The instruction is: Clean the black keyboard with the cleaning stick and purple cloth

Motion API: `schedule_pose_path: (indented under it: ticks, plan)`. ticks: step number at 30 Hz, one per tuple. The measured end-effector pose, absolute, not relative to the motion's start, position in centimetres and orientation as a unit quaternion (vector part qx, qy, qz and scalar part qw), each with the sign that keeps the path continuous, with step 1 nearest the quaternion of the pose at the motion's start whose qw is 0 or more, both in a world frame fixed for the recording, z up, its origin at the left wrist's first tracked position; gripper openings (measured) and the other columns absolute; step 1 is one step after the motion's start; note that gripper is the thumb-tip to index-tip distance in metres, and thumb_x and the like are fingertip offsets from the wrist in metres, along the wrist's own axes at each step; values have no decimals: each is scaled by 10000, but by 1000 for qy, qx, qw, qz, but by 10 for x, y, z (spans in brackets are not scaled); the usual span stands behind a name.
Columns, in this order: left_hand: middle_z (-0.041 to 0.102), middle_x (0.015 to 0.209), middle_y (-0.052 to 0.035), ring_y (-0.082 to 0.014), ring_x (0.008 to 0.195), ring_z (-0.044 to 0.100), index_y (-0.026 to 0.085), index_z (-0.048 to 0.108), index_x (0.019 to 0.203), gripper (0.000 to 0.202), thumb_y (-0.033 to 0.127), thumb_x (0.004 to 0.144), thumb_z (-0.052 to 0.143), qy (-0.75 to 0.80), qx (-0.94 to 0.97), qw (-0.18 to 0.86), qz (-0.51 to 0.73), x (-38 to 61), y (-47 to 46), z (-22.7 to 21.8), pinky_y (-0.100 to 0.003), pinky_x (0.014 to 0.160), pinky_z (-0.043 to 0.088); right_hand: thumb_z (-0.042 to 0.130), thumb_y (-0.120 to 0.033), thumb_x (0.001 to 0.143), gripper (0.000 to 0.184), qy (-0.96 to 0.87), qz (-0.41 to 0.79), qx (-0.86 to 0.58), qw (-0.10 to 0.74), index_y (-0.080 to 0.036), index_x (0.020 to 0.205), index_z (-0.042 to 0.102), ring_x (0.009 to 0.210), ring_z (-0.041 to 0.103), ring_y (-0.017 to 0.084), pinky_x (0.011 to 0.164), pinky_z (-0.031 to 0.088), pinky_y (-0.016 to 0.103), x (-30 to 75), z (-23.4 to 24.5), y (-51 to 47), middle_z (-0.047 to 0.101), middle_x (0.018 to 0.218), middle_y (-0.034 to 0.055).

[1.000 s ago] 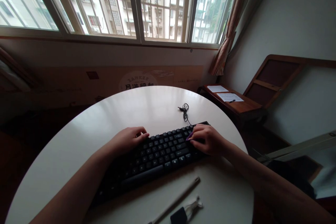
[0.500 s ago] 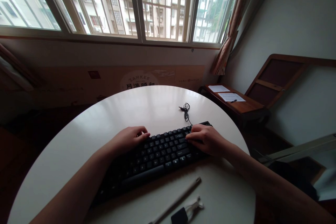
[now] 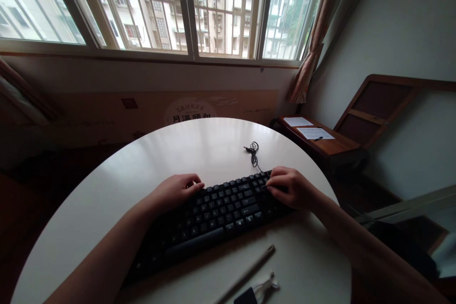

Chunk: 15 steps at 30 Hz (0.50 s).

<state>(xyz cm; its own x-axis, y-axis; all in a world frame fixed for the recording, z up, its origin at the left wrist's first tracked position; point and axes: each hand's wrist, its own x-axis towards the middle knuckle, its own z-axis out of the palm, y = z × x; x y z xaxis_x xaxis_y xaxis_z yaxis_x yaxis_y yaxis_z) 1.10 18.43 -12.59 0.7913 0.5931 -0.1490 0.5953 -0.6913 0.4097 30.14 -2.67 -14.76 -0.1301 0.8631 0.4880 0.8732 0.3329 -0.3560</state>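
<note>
Both hands on black keyboard

Keyboard (image 3: 223,211) runs from under left forearm to under right hand (image 3: 292,188); left hand (image 3: 178,191) curled at its far edge, can't tell if gripping; right hand's fingers bent together over right-end keys, can't tell if anything's pinched; coiled cable (image 3: 254,153) beyond right hand, slightly left; pale stick (image 3: 247,271) and dark block (image 3: 245,296) nearer the wearer than right hand; all on white table (image 3: 85,218).

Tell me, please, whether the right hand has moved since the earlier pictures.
Yes: judged against the black computer keyboard, the right hand has shifted to the right, toward the numeric-keypad end.
</note>
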Motion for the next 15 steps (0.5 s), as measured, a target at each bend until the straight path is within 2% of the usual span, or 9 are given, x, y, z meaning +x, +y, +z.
schedule_pose_path:
  ticks: [4, 7, 10, 15]
  plan:
    - [720, 967, -49, -255, 889, 635, 249, 690, 957, 424, 568, 843, 434, 325, 918, 226, -1, 12, 185, -126, -322, 750, 460, 561, -265, 893, 161, -627, -82, -633, 446, -182, 885, 699, 750, 624, 186, 701, 502, 310, 320, -150, -26, 672, 819, 60]
    - [720, 967, -53, -261, 892, 636, 250, 690, 956, 436, 582, 837, 433, 324, 917, 231, -2, 12, 185, -126, -326, 747, 463, 582, -306, 890, 173, -547, -151, -658, 495, -187, 916, 705, 781, 640, 211, 733, 513, 339, 327, -151, -26, 689, 852, 71]
    - [719, 975, -53, -265, 899, 635, 252, 691, 955, 441, 588, 838, 430, 323, 918, 232, 1, 11, 185, -126, -330, 750, 463, 589, -278, 888, 173, -608, -108, -641, 456, -202, 966, 723, 755, 638, 184, 706, 516, 305, 323, -152, -27, 675, 841, 56]
    - [716, 990, -62, -268, 909, 631, 254, 693, 961, 454, 602, 833, 432, 322, 916, 237, 9, 10, 186, -128, -335, 757, 466, 623, -255, 867, 177, -754, -2, -585, 297, -250, 988, 752, 751, 635, 148, 698, 509, 260, 308, -151, -27, 667, 864, 42]
